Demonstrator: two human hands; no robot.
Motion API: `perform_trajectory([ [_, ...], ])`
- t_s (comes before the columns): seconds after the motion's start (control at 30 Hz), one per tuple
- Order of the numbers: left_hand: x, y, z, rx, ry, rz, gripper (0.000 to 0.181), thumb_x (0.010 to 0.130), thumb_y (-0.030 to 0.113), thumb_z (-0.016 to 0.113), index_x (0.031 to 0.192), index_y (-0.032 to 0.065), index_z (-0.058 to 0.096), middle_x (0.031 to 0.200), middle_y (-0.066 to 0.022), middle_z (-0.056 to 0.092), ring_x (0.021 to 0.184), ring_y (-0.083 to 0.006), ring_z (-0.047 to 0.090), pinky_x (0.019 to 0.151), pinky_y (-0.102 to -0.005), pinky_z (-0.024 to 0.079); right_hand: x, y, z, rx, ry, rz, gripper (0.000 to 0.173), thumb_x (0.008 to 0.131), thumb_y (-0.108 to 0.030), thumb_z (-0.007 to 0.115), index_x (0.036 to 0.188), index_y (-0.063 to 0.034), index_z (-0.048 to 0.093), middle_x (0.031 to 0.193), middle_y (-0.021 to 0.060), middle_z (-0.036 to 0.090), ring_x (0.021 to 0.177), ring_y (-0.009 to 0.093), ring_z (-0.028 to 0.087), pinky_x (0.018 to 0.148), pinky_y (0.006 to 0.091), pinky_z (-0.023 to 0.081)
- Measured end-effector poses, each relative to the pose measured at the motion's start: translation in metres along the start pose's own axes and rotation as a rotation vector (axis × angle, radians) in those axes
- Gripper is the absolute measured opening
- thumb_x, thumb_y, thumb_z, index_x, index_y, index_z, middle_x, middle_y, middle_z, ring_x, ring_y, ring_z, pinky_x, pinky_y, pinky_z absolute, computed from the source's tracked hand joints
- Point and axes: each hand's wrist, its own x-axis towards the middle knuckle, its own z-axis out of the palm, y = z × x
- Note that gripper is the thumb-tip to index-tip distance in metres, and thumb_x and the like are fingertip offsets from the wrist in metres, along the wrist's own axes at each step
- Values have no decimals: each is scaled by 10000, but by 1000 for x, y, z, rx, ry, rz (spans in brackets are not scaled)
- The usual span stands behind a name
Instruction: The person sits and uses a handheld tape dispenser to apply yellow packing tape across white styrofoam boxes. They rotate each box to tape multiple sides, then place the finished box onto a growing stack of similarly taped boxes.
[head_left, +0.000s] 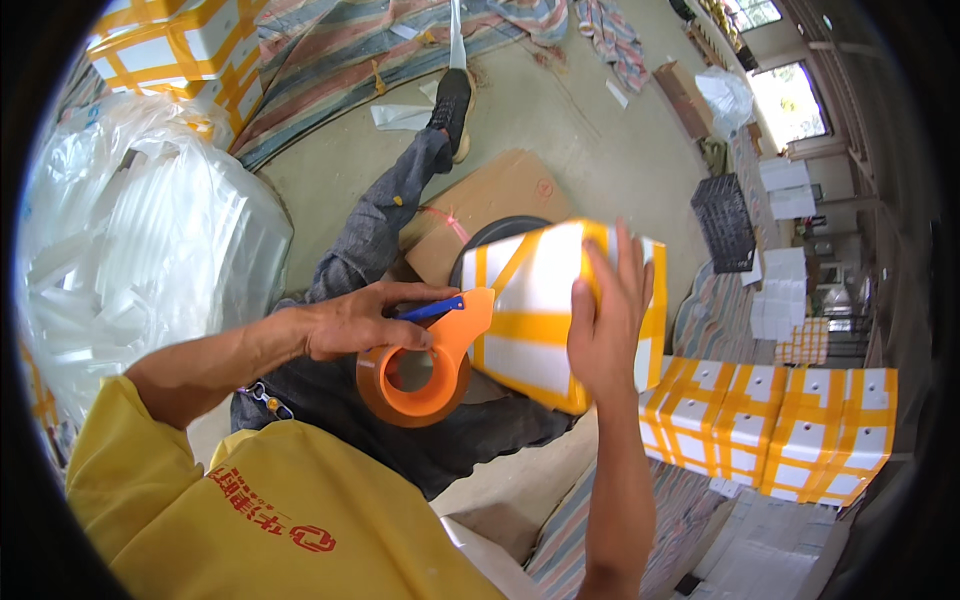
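Observation:
My left hand (367, 319) grips an orange tape dispenser (459, 330) with a blue lever (431, 309) and a roll of brown packing tape (371, 396). The dispenser's tip is beside the near left side of a white foam box (525, 360) bound with yellow tape. My right hand (616, 322) lies on the box's right part, fingers spread over a taped edge. The box is tilted, and behind it shows a round black rim (480, 240). What supports the box underneath is largely hidden.
Flattened cardboard (495, 180) lies on the floor ahead. Taped foam boxes stand in a row (765, 427) at right and in a stack (180, 52) at upper left. A clear plastic bag of white pieces (150, 240) is at left. A black crate (724, 225) stands farther right.

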Motion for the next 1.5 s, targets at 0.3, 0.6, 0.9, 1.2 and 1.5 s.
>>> perform_trajectory([
  [0.3,28,-2,48,162,-91,161,770,983,219,776,1675,104,457,1341,-68,663,1209,-162,603,1095,-323,482,103,17,42,-108,160,401,438,986,-66,577,1404,-57,705,1691,235,437,1607,481,307,1333,624,152],
  [0.6,120,21,103,674,-542,131,750,897,306,826,1553,59,562,1364,-161,695,1201,-288,692,1079,-377,531,119,11,49,-78,213,479,443,953,-84,612,1377,-8,713,1689,210,445,1613,513,265,1319,664,140],
  [0.9,69,-70,62,135,1,140,773,950,211,818,1634,78,482,1402,-91,665,1277,-186,623,1117,-340,496,133,42,39,116,303,697,440,984,-117,600,1407,-40,691,1683,159,477,1585,430,356,1339,604,143],
  [1.2,23,-87,-58,-511,792,306,707,1024,199,754,1648,49,459,1375,-105,657,1229,-198,645,1072,-356,539,93,45,3,518,280,491,695,1072,-456,632,1565,22,522,1737,228,376,1622,419,319,1335,598,176],
  [1.5,48,-98,-165,-447,1150,371,729,1063,307,603,1726,133,354,1583,-177,522,1371,-279,566,1131,-413,492,-3,21,-7,-97,65,164,698,1007,-341,744,1535,57,521,1652,280,470,1564,452,398,1297,570,273],
])
